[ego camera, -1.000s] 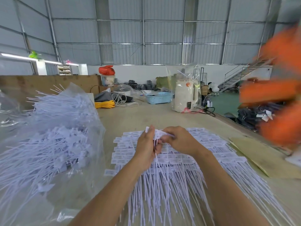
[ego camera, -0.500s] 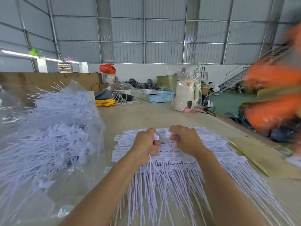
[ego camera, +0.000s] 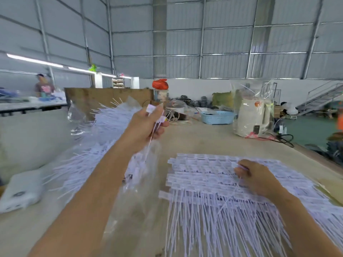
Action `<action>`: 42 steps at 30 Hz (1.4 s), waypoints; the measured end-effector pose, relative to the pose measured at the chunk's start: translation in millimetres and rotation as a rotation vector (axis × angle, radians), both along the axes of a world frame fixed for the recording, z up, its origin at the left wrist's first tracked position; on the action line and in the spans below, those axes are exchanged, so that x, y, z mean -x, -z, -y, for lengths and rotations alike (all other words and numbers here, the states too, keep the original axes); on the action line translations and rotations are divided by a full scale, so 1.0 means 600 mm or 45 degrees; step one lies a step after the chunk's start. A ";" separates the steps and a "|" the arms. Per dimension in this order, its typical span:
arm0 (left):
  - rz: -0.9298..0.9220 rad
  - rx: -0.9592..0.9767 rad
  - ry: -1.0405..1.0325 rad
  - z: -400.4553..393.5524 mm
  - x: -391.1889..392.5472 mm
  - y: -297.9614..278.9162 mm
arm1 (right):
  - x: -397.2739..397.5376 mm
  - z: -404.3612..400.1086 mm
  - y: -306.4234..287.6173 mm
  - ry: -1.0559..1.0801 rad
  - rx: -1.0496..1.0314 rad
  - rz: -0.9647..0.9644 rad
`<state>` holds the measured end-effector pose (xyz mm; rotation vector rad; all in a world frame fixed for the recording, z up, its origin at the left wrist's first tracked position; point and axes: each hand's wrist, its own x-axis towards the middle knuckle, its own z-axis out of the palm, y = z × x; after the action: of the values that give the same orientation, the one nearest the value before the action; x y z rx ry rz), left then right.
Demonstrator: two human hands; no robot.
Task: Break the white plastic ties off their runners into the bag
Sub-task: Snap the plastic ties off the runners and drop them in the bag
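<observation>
Left hand [ego camera: 148,123] pinches loose white ties [ego camera: 155,115] over the clear bag [ego camera: 104,130] at left, so drop next. Right hand [ego camera: 254,177] pinches the runner stack [ego camera: 213,175] on the tabletop [ego camera: 204,140].

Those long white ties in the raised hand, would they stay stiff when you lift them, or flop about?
Probably bendy rather than stiff: the ties gripped in the left hand hang down in a thin strand. Likely very light, since a few fingers carry them. The tails in the pile on the table splay unevenly, so they probably tangle when pushed.
</observation>
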<state>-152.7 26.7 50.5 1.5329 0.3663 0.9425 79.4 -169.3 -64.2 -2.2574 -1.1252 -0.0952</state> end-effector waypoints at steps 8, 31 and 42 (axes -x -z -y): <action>-1.414 -0.940 -0.456 -0.170 0.073 0.102 | 0.007 -0.005 0.002 0.040 0.025 0.012; -0.472 -0.639 0.091 0.121 -0.166 0.110 | 0.023 0.010 -0.031 -0.051 -0.259 0.071; -0.253 0.031 0.245 0.159 -0.258 0.204 | -0.017 0.061 -0.043 -0.110 0.130 -0.265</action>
<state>2.4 -68.6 -72.1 1.6128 0.3628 0.6360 89.7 -205.8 -38.6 -2.2427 -1.1350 0.2324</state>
